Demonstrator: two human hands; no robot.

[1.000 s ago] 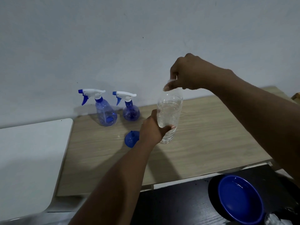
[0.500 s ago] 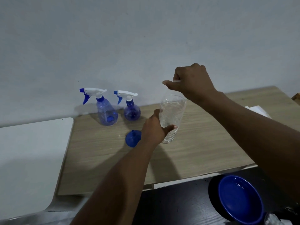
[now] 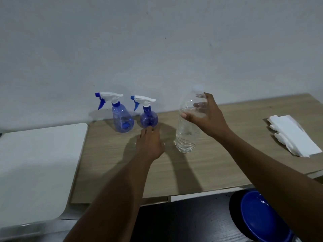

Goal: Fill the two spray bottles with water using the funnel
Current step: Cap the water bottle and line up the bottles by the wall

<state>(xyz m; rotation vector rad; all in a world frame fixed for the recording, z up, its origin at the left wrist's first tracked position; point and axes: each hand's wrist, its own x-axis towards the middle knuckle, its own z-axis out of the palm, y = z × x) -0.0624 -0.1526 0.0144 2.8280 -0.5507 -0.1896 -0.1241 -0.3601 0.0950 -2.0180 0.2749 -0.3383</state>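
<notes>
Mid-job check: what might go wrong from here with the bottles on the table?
1. The left hand reaches right up to the round spray bottle; a nudge could topple it.
2. That one and the taller spray bottle both have trigger heads on, so pouring now would likely spill onto the wooden table.
3. The right hand grips the water bottle high up, so its base may swing or tip.
</notes>
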